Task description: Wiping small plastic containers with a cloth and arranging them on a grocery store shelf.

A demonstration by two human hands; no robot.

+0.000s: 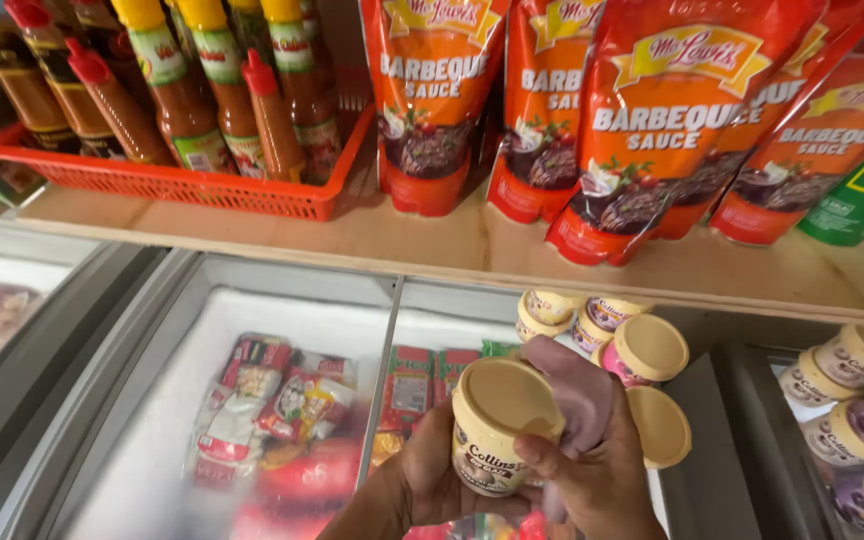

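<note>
Both hands are raised together at lower centre, the left hand [430, 478] cupped beneath, the right hand [592, 470] curled alongside.

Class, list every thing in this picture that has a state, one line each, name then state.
Small cream-lidded tub: lid on, tilted, held by both hands.
Left hand: gripping the tub from below.
Right hand: fingers around the tub.
Chest freezer's sliding glass lid: shut, frosted.
Red sauce pouches: sealed, upright.
Sauce bottles: capped, in an orange basket.

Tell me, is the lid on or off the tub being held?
On. The cream lid sits flat on the tub, held between both hands.
</note>
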